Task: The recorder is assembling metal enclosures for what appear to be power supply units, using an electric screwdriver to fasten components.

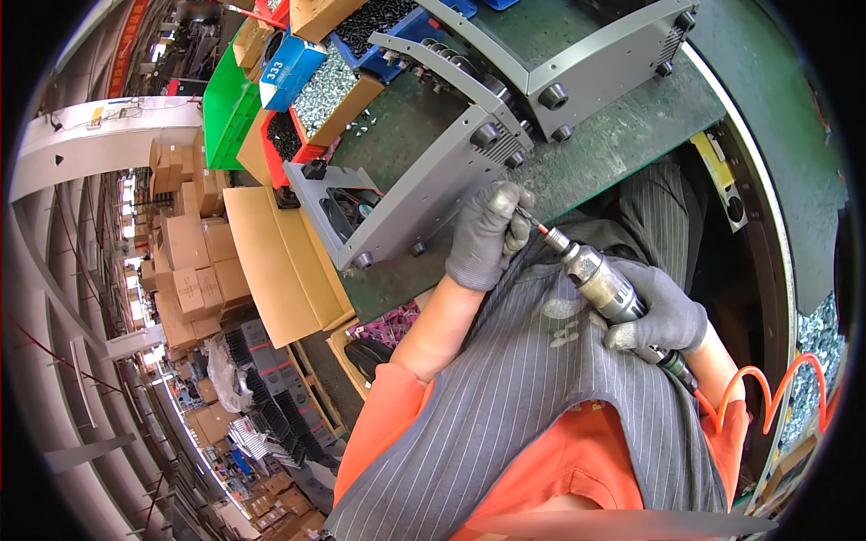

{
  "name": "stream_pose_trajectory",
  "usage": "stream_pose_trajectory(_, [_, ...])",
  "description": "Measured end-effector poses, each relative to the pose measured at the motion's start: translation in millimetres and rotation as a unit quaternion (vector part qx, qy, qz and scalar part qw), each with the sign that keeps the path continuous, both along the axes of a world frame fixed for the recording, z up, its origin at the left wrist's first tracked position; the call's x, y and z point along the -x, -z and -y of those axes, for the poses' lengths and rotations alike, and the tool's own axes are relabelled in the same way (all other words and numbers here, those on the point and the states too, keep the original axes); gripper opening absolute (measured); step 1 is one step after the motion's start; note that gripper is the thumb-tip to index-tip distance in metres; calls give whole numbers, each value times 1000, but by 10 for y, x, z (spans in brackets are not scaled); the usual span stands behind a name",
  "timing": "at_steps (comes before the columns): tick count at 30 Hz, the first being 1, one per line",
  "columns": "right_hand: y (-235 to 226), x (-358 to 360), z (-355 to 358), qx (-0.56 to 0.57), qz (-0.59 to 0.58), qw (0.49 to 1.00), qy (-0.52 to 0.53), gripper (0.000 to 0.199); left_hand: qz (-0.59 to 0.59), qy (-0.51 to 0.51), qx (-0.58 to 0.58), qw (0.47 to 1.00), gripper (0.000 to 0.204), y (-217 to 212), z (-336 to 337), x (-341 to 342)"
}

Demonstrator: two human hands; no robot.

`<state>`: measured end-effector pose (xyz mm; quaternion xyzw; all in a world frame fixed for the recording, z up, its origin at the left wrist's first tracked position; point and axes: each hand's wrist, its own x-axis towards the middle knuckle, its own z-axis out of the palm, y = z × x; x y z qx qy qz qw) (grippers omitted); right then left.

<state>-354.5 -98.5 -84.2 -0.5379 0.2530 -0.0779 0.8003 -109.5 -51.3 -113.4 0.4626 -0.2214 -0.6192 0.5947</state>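
Note:
My right hand (663, 309), in a grey work glove, is wrapped round a pneumatic screwdriver (603, 285) with a metal body. An orange coiled air hose (769, 394) runs from its rear end. The driver's thin bit points up and left, toward my left hand (492, 233). That hand is gloved too, its fingers closed in a pinch at the bit's tip; whatever they hold is too small to make out. Just beyond it stands a grey metal housing (424, 185) with round black feet along its side panel. A second grey housing (600, 77) is farther back to the right.
Both housings stand on a green workbench (595, 176). At the back left are a cardboard box of silvery screws (327, 95), a red bin of dark screws (284, 135), a blue bin (383, 59) and a green crate (230, 113). An open carton (284, 261) adjoins the bench's left edge.

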Motion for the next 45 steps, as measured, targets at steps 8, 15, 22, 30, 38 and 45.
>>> stream_pose_trajectory(8, [-137, 24, 71, -42, 12, 999, 24, 75, 46, 55, -27, 997, 38, -243, 50, 118])
stream_pose_trajectory(15, [-340, -34, 273, -66, 50, 995, 61, 59, 737, -62, 247, 626, 9, -1026, 99, -37])
stream_pose_trajectory(22, [-347, -217, 288, -65, 77, 992, 76, 60, 878, -52, 92, 467, 34, -1120, 474, -320])
stream_pose_trajectory(30, [-426, -278, 326, -25, 50, 996, 68, 53, 891, -19, 77, 446, 30, -1107, 448, -344])
stream_pose_trajectory(38, [-291, -191, 336, 160, 13, 986, 36, 54, 825, -124, 201, 513, 12, -1114, 344, -257])
stream_pose_trajectory(45, [264, 160, 153, 159, -18, 987, 10, 56, -195, 51, -127, 971, 29, -307, -53, -102])
